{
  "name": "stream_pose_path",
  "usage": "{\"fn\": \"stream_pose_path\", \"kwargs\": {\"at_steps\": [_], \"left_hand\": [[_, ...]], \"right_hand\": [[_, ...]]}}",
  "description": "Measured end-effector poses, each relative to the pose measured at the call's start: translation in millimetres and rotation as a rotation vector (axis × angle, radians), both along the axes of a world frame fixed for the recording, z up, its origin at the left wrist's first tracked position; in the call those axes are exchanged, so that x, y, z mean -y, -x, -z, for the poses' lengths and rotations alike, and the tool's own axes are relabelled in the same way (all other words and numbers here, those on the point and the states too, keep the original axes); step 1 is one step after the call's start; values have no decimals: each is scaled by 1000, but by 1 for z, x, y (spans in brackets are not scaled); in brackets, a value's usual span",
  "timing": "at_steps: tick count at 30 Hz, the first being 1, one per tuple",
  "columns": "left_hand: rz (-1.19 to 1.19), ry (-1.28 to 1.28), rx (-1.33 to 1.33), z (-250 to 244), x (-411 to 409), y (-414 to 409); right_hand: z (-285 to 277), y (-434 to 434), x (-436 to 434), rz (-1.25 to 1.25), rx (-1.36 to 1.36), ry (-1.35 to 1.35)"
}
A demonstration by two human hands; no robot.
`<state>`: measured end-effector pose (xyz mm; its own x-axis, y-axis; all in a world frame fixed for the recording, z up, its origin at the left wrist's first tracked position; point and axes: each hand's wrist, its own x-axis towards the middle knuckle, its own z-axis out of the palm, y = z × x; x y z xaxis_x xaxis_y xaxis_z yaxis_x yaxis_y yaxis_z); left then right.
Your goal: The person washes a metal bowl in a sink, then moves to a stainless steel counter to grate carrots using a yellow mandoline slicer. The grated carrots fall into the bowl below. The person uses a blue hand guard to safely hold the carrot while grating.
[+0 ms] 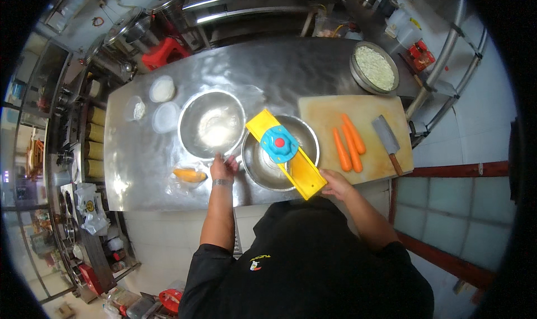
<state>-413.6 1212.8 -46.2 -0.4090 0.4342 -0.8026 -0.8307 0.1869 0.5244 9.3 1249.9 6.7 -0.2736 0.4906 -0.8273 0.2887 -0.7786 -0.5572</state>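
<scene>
My right hand [337, 184] grips the lower end of a yellow plastic mandoline slicer [308, 174]. The slicer lies slantwise across the top of a metal bowl [309, 136]. On its upper half sits a blue plastic hand guard [272, 139] with a red knob [280, 142]. My left hand [224, 168] is at the near rim of a second metal bowl [191, 126], which looks bare inside; whether the fingers grip the rim is unclear. Three peeled carrots [349, 145] and a cleaver [386, 134] lie on the cutting board [321, 107] to the right.
A bowl [355, 76] of finely chopped pale green vegetable [374, 67] stands at the far right of the steel table [289, 63]. Leftward are small containers of white contents [162, 89] and an orange-yellow piece of food [189, 175] on clear plastic. A red stool [165, 53] stands beyond the table.
</scene>
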Motion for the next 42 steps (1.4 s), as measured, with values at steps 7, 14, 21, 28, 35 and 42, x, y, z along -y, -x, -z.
{"fn": "stream_pose_path", "kwargs": {"at_steps": [7, 14, 21, 28, 35, 42], "left_hand": [[209, -63, -161, 41, -54, 55], [714, 190, -629, 45, -67, 55], [605, 336, -529, 22, 16, -20], [535, 188, -611, 29, 22, -19], [735, 53, -779, 86, 45, 18], [864, 167, -806, 77, 30, 25]], "right_hand": [[52, 21, -38, 132, -171, 42], [69, 29, -88, -94, -158, -27], [61, 47, -135, -404, -15, -360], [26, -119, -54, -145, -92, -189], [86, -263, 159, 143, 363, 458], [65, -183, 196, 342, 316, 469]]}}
